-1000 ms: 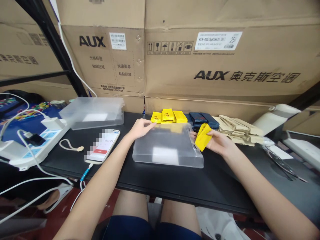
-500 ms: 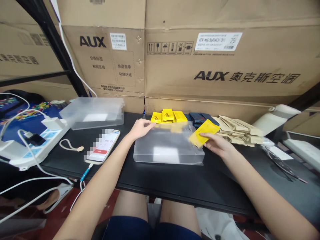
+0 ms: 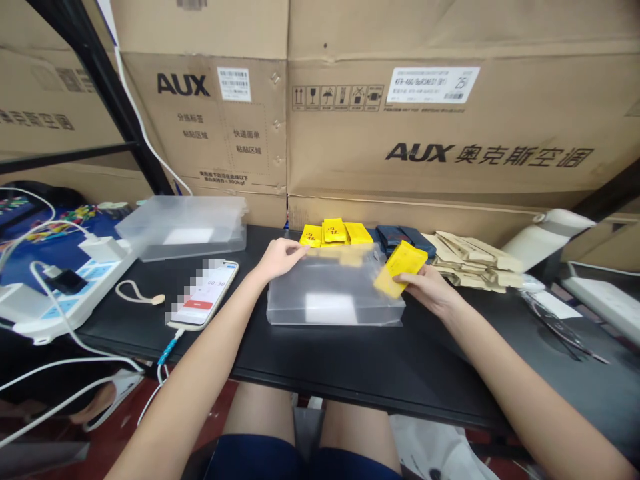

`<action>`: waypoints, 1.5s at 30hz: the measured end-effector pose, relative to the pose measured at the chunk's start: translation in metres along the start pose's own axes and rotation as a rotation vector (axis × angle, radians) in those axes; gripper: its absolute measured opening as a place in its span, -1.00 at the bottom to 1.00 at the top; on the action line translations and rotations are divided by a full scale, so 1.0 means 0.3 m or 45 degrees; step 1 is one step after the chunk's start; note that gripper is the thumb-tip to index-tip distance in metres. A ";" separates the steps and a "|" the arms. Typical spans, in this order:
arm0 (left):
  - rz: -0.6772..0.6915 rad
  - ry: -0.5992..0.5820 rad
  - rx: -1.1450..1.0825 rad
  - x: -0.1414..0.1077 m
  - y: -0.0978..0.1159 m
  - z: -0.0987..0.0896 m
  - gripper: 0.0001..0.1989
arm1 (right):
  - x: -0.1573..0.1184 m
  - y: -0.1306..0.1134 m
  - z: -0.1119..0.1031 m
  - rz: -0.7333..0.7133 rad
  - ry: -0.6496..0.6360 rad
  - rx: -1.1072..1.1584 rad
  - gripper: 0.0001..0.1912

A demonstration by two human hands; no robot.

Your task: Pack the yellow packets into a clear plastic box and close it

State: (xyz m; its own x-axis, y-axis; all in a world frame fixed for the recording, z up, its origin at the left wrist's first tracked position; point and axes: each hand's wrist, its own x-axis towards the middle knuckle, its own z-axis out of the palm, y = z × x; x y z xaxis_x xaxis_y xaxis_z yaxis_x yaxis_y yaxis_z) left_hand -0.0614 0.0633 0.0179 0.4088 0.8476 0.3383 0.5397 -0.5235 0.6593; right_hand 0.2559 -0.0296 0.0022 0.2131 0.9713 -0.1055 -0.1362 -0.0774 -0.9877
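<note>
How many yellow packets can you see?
4 visible: three packets behind the nearer clear box, one packet in the right hand. Others may be hidden beneath or inside.

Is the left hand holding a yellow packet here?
No, the right hand holds the yellow packet, while the left hand is at the far left corner of the clear plastic case.

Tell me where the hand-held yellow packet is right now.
Right of centre in the head view, the yellow packet is held in the right hand, its lower-left end overlapping the right side of the clear plastic case.
</note>
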 end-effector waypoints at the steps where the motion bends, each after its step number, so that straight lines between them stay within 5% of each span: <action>1: 0.000 0.004 0.004 0.001 -0.001 0.000 -0.59 | -0.001 -0.001 0.000 0.027 -0.041 0.005 -0.68; 12: -0.008 -0.007 0.020 -0.001 0.007 -0.001 -0.63 | 0.009 -0.003 0.020 0.152 0.012 -0.075 -0.84; 18: 0.008 -0.003 0.053 -0.003 0.006 0.000 -0.62 | -0.007 -0.021 0.015 0.277 -0.200 -0.111 -0.88; 34: 0.020 -0.010 0.094 -0.005 0.006 0.000 -0.58 | -0.031 0.006 0.032 0.086 -0.455 -0.173 -0.58; 45: -0.071 -0.028 -0.099 -0.003 0.024 0.027 -0.47 | -0.021 0.036 0.063 -0.234 -0.307 -0.695 -0.44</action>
State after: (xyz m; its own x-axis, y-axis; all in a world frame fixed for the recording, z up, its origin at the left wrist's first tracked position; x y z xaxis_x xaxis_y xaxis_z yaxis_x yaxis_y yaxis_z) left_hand -0.0520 0.0580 0.0168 0.3962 0.8728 0.2851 0.5040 -0.4663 0.7270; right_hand 0.2348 -0.0323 -0.0055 -0.0470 0.9982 0.0378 0.4094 0.0538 -0.9108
